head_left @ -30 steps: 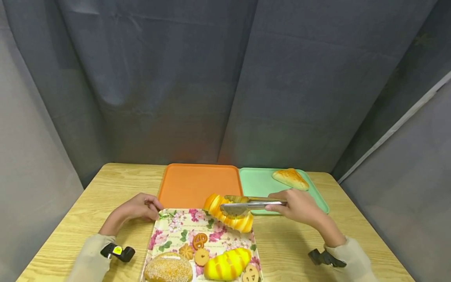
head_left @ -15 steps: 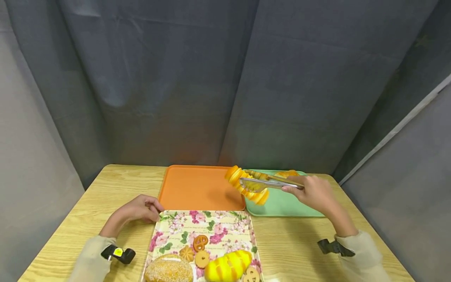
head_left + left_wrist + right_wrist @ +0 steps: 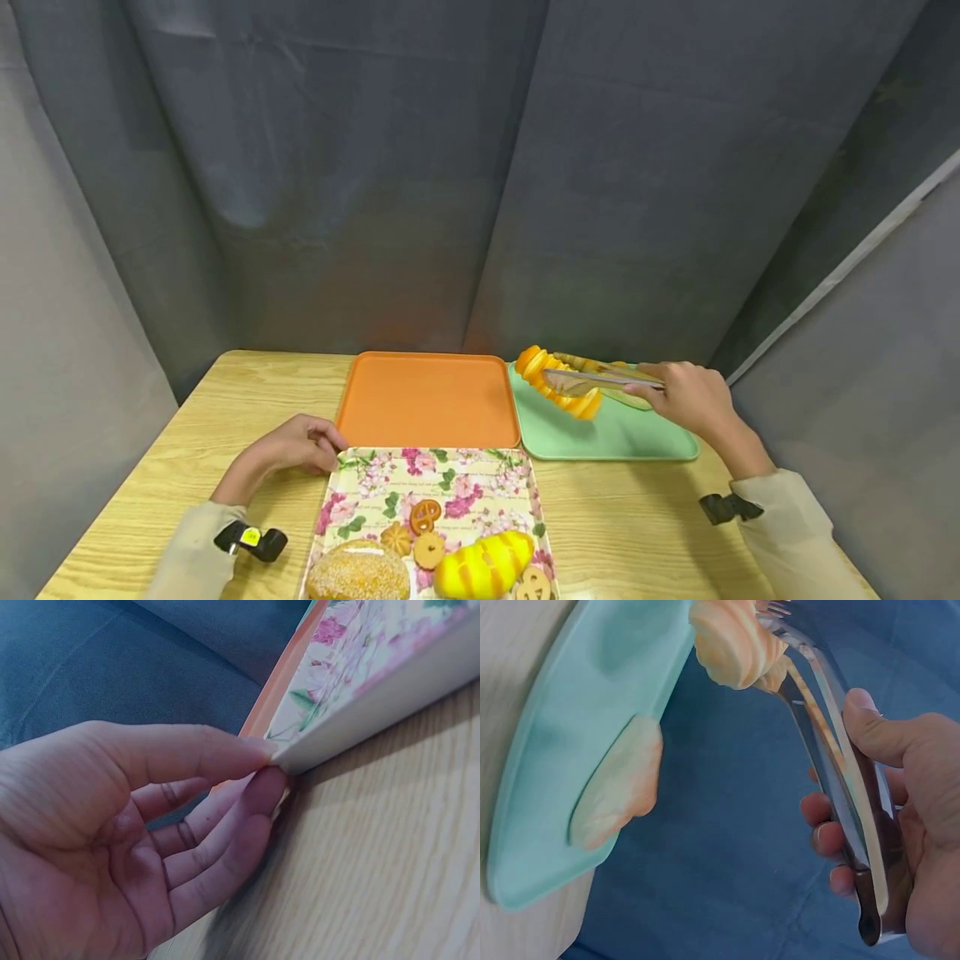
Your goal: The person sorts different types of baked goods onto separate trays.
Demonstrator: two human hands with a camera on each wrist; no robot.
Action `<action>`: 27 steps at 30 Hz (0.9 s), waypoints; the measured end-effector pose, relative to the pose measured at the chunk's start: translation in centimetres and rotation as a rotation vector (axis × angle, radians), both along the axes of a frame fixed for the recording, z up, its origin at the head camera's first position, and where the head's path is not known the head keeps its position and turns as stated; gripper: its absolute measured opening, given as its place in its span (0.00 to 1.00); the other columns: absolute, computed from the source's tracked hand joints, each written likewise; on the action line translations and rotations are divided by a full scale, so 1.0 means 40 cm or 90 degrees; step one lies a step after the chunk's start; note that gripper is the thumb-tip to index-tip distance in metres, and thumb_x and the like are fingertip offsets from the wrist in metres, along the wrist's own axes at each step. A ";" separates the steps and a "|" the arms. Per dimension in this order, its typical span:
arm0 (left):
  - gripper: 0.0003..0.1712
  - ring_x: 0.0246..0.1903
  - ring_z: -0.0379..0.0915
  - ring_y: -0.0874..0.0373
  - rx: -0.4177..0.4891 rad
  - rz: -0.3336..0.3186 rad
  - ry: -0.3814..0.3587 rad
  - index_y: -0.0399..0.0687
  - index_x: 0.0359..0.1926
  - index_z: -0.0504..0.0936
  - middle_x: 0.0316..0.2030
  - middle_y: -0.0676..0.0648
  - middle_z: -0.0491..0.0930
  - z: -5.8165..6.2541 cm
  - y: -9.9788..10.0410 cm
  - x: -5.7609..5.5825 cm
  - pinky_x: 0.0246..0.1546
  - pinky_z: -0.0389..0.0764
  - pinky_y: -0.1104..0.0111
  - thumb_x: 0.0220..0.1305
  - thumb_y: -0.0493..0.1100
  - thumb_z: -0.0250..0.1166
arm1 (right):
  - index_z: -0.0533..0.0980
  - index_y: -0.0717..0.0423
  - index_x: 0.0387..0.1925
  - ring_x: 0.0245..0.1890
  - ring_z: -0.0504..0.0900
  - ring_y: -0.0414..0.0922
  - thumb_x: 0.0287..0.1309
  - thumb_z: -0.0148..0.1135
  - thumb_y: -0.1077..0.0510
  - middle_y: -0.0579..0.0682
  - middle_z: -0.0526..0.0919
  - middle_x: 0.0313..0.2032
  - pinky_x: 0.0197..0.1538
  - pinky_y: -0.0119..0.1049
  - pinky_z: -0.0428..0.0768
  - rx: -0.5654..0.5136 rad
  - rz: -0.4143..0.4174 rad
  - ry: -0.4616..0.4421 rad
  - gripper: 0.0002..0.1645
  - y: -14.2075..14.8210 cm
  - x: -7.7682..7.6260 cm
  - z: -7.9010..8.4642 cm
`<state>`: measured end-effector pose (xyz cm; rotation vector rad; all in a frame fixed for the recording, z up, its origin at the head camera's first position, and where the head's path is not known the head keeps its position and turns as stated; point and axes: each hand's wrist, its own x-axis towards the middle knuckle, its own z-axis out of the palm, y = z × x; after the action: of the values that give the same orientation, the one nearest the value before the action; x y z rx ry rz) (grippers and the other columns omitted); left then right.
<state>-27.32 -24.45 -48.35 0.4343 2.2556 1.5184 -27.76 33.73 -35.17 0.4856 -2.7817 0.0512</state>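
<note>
My right hand (image 3: 693,400) grips metal tongs (image 3: 847,780), thumb on one arm and fingers curled round the other. Between the tong tips is a ridged orange-yellow bread roll (image 3: 558,385), held above the green tray (image 3: 622,442). On that tray lies a flat golden pastry (image 3: 622,784), partly behind the tongs in the head view. My left hand (image 3: 150,817) pinches the far left corner of the flowered tray (image 3: 442,471) between thumb and fingers. This tray bears a sesame bun (image 3: 360,573), a yellow striped bread (image 3: 483,567) and several small biscuits (image 3: 429,550).
An orange tray (image 3: 427,400) stands at the back, left of the green one and behind the flowered one. The wooden table (image 3: 630,533) ends at a grey curtain (image 3: 360,183), which also closes off both sides.
The right hand has carried the bread roll in the tongs from over the flowered tray, back and to the right, to above the green tray. The left hand has stayed at its corner.
</note>
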 end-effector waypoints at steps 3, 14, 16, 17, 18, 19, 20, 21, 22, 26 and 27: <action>0.19 0.28 0.77 0.57 -0.002 0.004 -0.002 0.26 0.48 0.81 0.31 0.45 0.86 0.000 0.001 -0.003 0.32 0.81 0.65 0.55 0.31 0.71 | 0.83 0.59 0.57 0.09 0.55 0.39 0.62 0.67 0.39 0.41 0.65 0.08 0.16 0.33 0.51 0.011 0.000 -0.006 0.33 0.020 -0.021 -0.010; 0.18 0.27 0.77 0.58 -0.001 0.012 -0.003 0.27 0.47 0.81 0.30 0.45 0.85 -0.006 0.000 -0.015 0.31 0.81 0.65 0.54 0.31 0.71 | 0.82 0.60 0.57 0.13 0.65 0.40 0.63 0.65 0.38 0.42 0.78 0.15 0.17 0.36 0.58 0.026 -0.016 -0.048 0.34 0.065 -0.085 -0.034; 0.18 0.27 0.77 0.58 0.000 0.012 -0.003 0.27 0.47 0.82 0.30 0.45 0.85 -0.008 0.001 -0.014 0.31 0.81 0.66 0.54 0.31 0.71 | 0.82 0.61 0.58 0.13 0.68 0.40 0.63 0.65 0.38 0.43 0.79 0.17 0.17 0.37 0.59 0.025 -0.022 -0.065 0.34 0.071 -0.092 -0.042; 0.18 0.27 0.77 0.58 0.001 0.012 -0.003 0.27 0.47 0.81 0.30 0.44 0.85 -0.009 0.001 -0.013 0.31 0.81 0.65 0.55 0.31 0.71 | 0.81 0.61 0.58 0.13 0.68 0.40 0.64 0.65 0.38 0.43 0.79 0.17 0.17 0.37 0.60 0.024 -0.024 -0.073 0.35 0.074 -0.095 -0.046; 0.18 0.27 0.77 0.58 0.001 0.013 -0.004 0.27 0.47 0.82 0.30 0.44 0.85 -0.009 0.002 -0.012 0.31 0.81 0.66 0.55 0.31 0.71 | 0.81 0.62 0.58 0.13 0.69 0.40 0.64 0.65 0.38 0.43 0.80 0.17 0.17 0.37 0.61 0.023 -0.025 -0.081 0.35 0.076 -0.097 -0.049; 0.18 0.26 0.76 0.58 0.001 0.013 -0.003 0.27 0.47 0.82 0.30 0.44 0.85 -0.009 0.002 -0.012 0.31 0.80 0.65 0.55 0.31 0.71 | 0.81 0.62 0.58 0.13 0.69 0.40 0.64 0.65 0.38 0.43 0.79 0.17 0.17 0.37 0.61 0.022 -0.027 -0.088 0.35 0.078 -0.100 -0.052; 0.18 0.26 0.76 0.58 0.001 0.014 -0.004 0.27 0.47 0.82 0.30 0.44 0.85 -0.008 0.004 -0.011 0.31 0.80 0.66 0.55 0.31 0.71 | 0.81 0.63 0.59 0.13 0.69 0.40 0.64 0.65 0.38 0.43 0.79 0.16 0.17 0.37 0.61 0.021 -0.027 -0.094 0.36 0.080 -0.102 -0.055; 0.18 0.26 0.75 0.58 0.002 0.013 -0.004 0.27 0.47 0.82 0.30 0.45 0.85 -0.008 0.004 -0.010 0.31 0.80 0.66 0.55 0.31 0.71 | 0.81 0.63 0.58 0.13 0.70 0.40 0.63 0.65 0.38 0.45 0.81 0.18 0.18 0.37 0.62 0.022 -0.026 -0.095 0.36 0.082 -0.106 -0.058; 0.18 0.25 0.74 0.58 0.002 0.013 -0.004 0.27 0.47 0.82 0.30 0.45 0.85 -0.007 0.005 -0.010 0.30 0.79 0.66 0.55 0.31 0.71 | 0.81 0.64 0.57 0.14 0.70 0.39 0.63 0.66 0.38 0.46 0.83 0.19 0.18 0.37 0.63 0.024 -0.025 -0.094 0.36 0.083 -0.109 -0.060; 0.18 0.24 0.72 0.59 0.002 0.013 -0.003 0.27 0.47 0.82 0.28 0.48 0.83 -0.003 0.007 -0.011 0.30 0.78 0.66 0.54 0.31 0.70 | 0.82 0.64 0.56 0.16 0.74 0.39 0.63 0.66 0.39 0.53 0.88 0.28 0.18 0.36 0.65 0.031 -0.026 -0.089 0.35 0.089 -0.123 -0.066; 0.18 0.24 0.71 0.59 0.002 0.012 -0.002 0.27 0.47 0.82 0.28 0.48 0.83 -0.003 0.006 -0.011 0.29 0.77 0.66 0.54 0.30 0.70 | 0.83 0.64 0.55 0.16 0.74 0.39 0.63 0.66 0.39 0.55 0.89 0.30 0.18 0.37 0.66 0.031 -0.027 -0.087 0.34 0.090 -0.127 -0.067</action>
<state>-27.77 -24.23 -48.48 0.4126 2.2620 1.5302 -32.82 37.35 -37.86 0.4499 -2.9324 0.0073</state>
